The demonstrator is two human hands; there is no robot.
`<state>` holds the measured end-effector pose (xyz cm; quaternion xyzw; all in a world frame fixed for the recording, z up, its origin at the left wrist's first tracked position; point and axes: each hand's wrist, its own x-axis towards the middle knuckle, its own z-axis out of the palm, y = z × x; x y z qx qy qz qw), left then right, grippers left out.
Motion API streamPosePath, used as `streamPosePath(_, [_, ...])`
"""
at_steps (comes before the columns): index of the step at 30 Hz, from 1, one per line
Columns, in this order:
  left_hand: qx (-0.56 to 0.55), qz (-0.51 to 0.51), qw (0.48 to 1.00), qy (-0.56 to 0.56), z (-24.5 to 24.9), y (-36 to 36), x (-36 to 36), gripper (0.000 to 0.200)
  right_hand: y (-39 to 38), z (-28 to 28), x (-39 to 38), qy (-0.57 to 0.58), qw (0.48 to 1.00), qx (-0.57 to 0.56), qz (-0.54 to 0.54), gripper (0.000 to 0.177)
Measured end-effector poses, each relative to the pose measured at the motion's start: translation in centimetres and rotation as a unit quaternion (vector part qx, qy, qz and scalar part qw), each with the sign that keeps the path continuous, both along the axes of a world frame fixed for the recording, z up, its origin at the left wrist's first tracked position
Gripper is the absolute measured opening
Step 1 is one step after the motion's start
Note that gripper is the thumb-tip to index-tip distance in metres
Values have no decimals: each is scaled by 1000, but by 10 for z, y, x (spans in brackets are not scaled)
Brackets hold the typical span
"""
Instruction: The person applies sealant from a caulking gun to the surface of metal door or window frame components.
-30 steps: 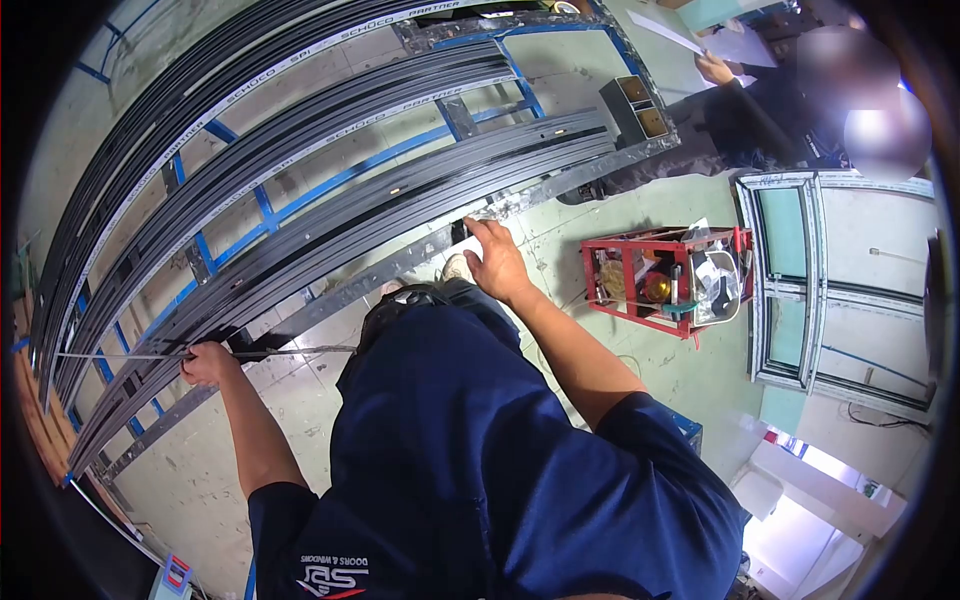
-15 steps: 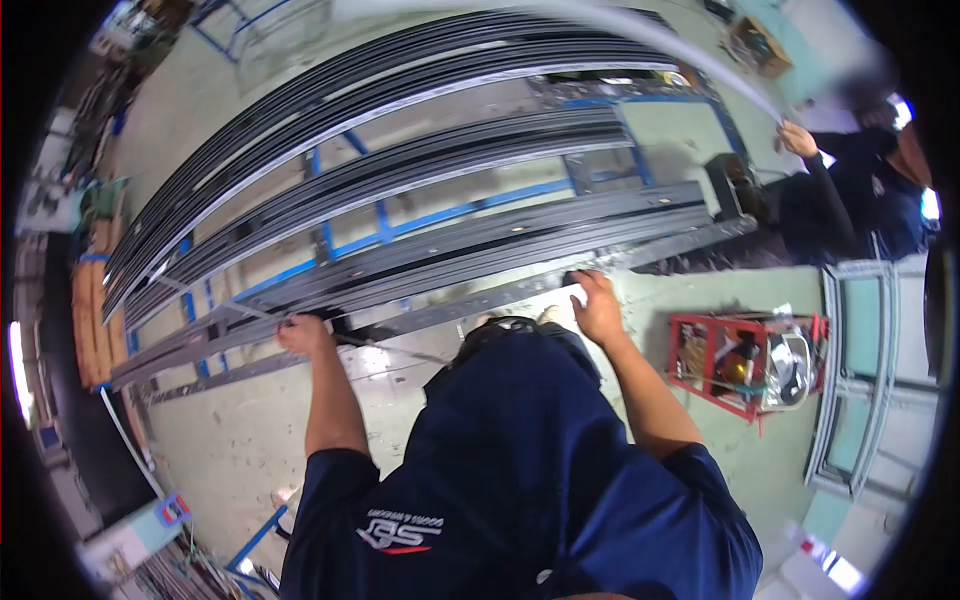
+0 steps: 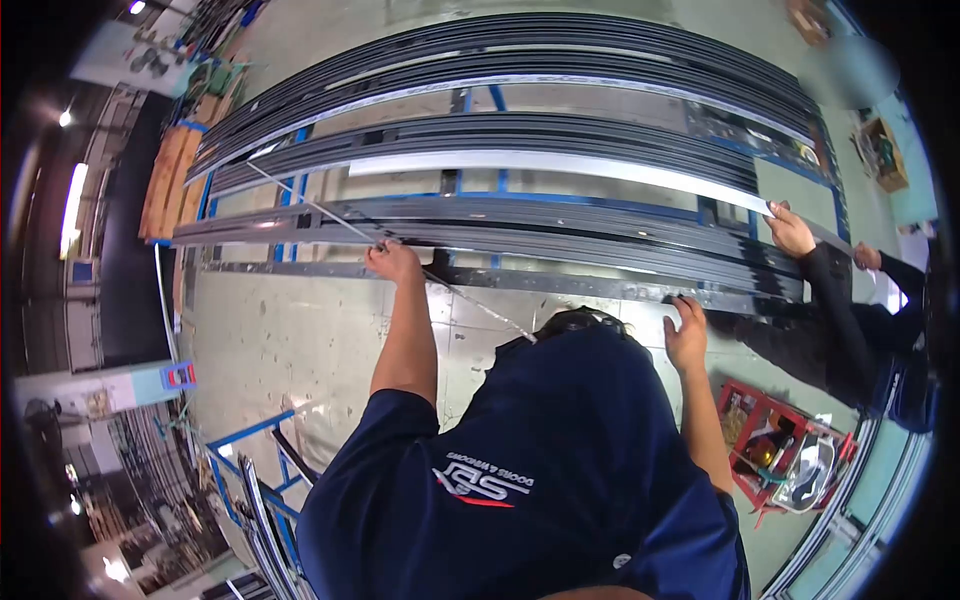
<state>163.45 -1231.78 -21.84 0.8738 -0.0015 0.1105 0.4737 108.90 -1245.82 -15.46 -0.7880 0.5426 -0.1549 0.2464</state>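
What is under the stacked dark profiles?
Blue rack bars and pale floor show through gaps between the dark profiles; whatever sits directly beneath each bundle is covered.

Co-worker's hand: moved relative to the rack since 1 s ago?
Yes. The co-worker's hand held papers away from the rack of dark profiles; now it has come in to the rack and grips the light strip.

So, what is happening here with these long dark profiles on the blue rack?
The person wearing the camera stands at a blue rack loaded with long dark profiles. Their left hand pinches a thin silver strip that runs slanted across the stack. Their right hand rests open against the lowest dark bar. At the right, a co-worker's hand holds the end of a long pale profile lying on the stack.
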Motion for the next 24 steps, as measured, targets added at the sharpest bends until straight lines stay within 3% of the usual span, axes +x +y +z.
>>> streamPosePath(2, [59, 4, 998, -37, 0, 18, 5, 32, 1, 1, -2, -5, 1000, 5, 12, 40])
streamPosePath(5, [-32, 27, 999, 11, 45, 32, -2, 33, 2, -1, -3, -4, 1000, 7, 28, 41])
streamPosePath(8, [-97, 33, 994, -27, 37, 49, 27, 36, 3, 6, 7, -1, 999, 38, 4, 41])
streamPosePath(10, [-148, 38, 988, -35, 63, 44, 21, 35, 2, 14, 19, -15, 999, 49, 12, 40])
streamPosePath(12, [-148, 85, 985, -37, 99, 36, 8, 35, -1, 32, 36, -27, 998, 60, 20, 40])
streamPosePath(13, [-175, 53, 983, -17, 118, 34, -1, 35, -2, 46, 49, -65, 993, 88, 35, 39])
streamPosePath(16, [-146, 34, 986, -72, 123, 35, -5, 36, -2, 87, 89, -136, 983, 111, 61, 37])
streamPosePath(20, [-155, -28, 982, -104, 135, 17, -27, 30, -5, 149, 150, -173, 955, 13, 239, 40])
streamPosePath(22, [-246, -74, 957, -135, 132, 3, -36, 26, -1, 162, 174, -184, 938, 41, 290, 42])
streamPosePath(24, [-251, -67, 961, -93, 150, -13, -53, 22, 4, 161, 194, -163, 928, 48, 333, 48])
